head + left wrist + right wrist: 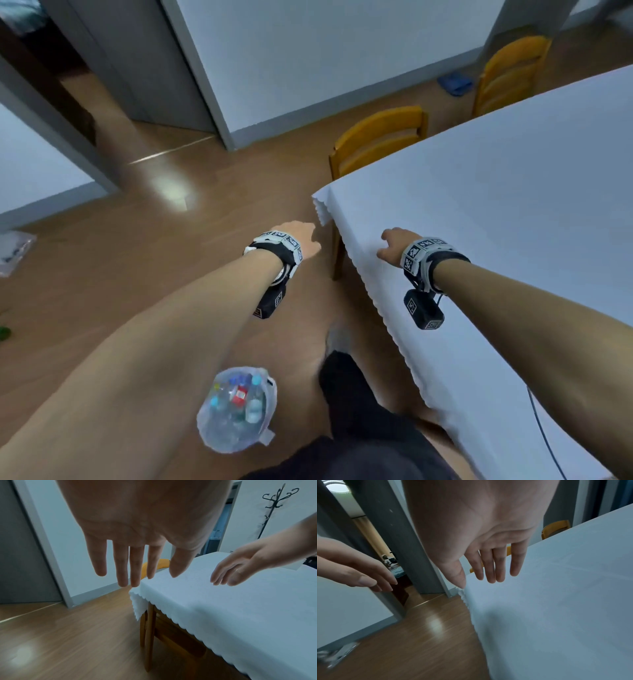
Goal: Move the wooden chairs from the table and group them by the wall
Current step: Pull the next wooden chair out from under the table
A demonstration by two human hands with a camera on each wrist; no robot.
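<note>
Two yellow wooden chairs stand pushed in along the far side of the table [513, 205], which wears a white cloth. The near chair [378, 138] is by the table's corner, the far chair [510, 73] further right. My left hand [305, 236] reaches out over the floor just left of that corner, fingers straight and empty [123, 563]. My right hand [394, 245] hovers above the table's near edge, fingers straight, holding nothing [494, 566]. Neither hand touches a chair. A sliver of the near chair's back [161, 563] shows behind my left fingers.
A white wall [325, 58] with a grey skirting runs behind the chairs, with a grey door frame [202, 89] and an open doorway to its left. A clear bag of bottles [238, 407] lies on the wooden floor near my legs. A blue item [454, 84] lies by the wall.
</note>
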